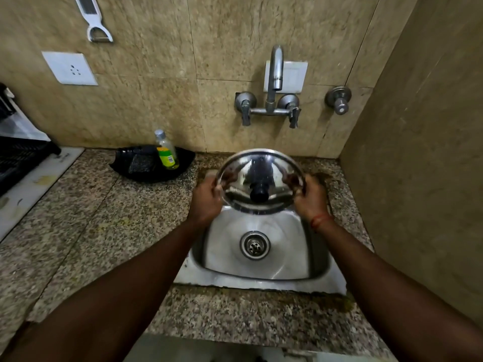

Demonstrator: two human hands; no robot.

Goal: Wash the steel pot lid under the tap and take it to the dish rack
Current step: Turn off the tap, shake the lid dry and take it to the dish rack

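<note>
A round steel pot lid (271,163) with a black knob in its middle hangs tilted over the back of the steel sink (285,259), knob side towards me. My left hand (206,199) grips its left rim and my right hand (309,201) grips its right rim, fingers curled round the edge. The wall tap (275,71) stands above and behind the lid; no water shows running from it. A black dish rack (18,158) sits at the far left edge of the counter.
A black tray (154,165) holding a scrubber and a bottle of yellow dish liquid (167,152) sits left of the sink. Granite counter (91,226) spreads left. A side wall closes in on the right. A white peeler (94,19) hangs on the back wall.
</note>
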